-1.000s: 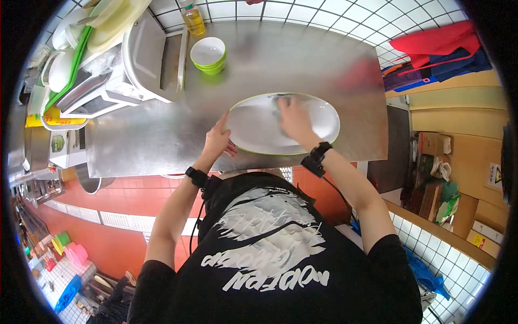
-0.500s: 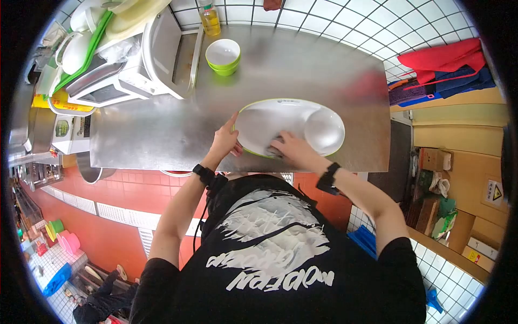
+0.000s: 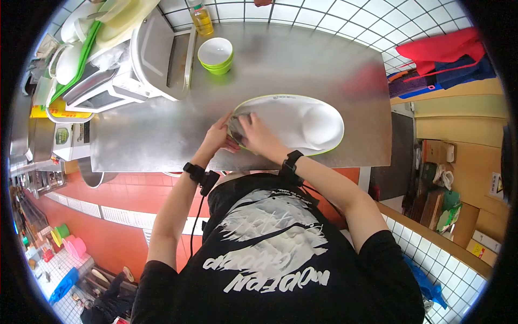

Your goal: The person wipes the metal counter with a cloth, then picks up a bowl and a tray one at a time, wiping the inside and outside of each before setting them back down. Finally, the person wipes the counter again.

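Note:
A long white oval plate with a green rim and a round hollow at its right end lies on the steel table. My left hand grips the plate's left edge, fingers along the rim. Inside the plate's left end, my right hand presses a greyish cloth against the surface; the cloth is partly hidden by the fingers. Behind the plate, to the left, stand stacked green and white bowls.
A bottle of yellow liquid stands by the tiled wall. At the left is a white appliance with dishes on top. Red and blue cloths hang at the right. A person in dark clothes is at the lower left.
My right hand has moved left across the plate with the cloth, from its lower middle to its left end. My left hand still holds the left edge.

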The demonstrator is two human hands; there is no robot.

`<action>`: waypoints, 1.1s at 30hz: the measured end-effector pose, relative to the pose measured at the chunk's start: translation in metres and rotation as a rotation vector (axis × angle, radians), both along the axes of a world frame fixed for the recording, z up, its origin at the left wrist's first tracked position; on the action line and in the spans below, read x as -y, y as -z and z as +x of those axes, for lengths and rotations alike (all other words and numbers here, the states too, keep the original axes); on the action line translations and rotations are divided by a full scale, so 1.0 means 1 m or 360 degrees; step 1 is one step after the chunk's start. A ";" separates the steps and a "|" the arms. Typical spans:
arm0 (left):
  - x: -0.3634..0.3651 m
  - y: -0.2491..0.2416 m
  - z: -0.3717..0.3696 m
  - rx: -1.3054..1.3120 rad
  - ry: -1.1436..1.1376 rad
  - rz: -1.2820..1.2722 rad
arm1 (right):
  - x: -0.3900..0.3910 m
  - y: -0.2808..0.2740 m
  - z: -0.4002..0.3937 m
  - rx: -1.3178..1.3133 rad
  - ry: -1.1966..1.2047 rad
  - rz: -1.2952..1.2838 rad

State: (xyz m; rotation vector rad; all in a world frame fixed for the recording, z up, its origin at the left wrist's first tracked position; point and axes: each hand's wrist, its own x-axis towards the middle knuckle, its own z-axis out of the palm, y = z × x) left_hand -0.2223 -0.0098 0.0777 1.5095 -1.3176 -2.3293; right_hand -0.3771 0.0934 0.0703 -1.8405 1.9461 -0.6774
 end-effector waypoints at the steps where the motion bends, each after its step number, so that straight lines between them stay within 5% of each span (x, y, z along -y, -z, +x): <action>1: 0.002 0.008 0.001 0.0016 0.0033 -0.0008 | -0.004 0.000 0.003 0.0028 -0.0066 0.0034; 2: 0.011 0.042 0.008 0.0017 0.0045 -0.0006 | -0.007 0.000 0.003 0.0057 -0.0134 0.0068; 4: 0.030 0.121 0.018 0.0171 0.0330 -0.0684 | -0.009 -0.004 -0.002 0.0133 -0.0162 0.0060; 8: 0.014 0.056 -0.010 0.0388 0.0264 -0.0807 | -0.020 0.002 -0.016 -0.0057 -0.0417 0.0249; 10: 0.002 0.007 -0.017 0.0354 0.0338 -0.0534 | -0.034 0.001 -0.029 -0.0096 -0.0477 0.0222; 19: 0.011 0.040 -0.010 0.0402 0.0611 -0.1286 | -0.107 -0.059 -0.092 -0.0779 -0.0403 0.0524; 22: 0.017 0.051 -0.006 0.0259 0.0569 -0.0847 | -0.094 -0.023 -0.079 -0.0718 -0.0472 0.0192; 25: 0.012 -0.006 -0.012 0.0196 0.0481 -0.0294 | -0.046 -0.017 -0.048 -0.0655 -0.0635 -0.0222; 33: 0.006 0.000 -0.015 0.0157 0.0402 -0.0448 | 0.013 -0.008 -0.085 -0.0941 -0.0250 -0.0195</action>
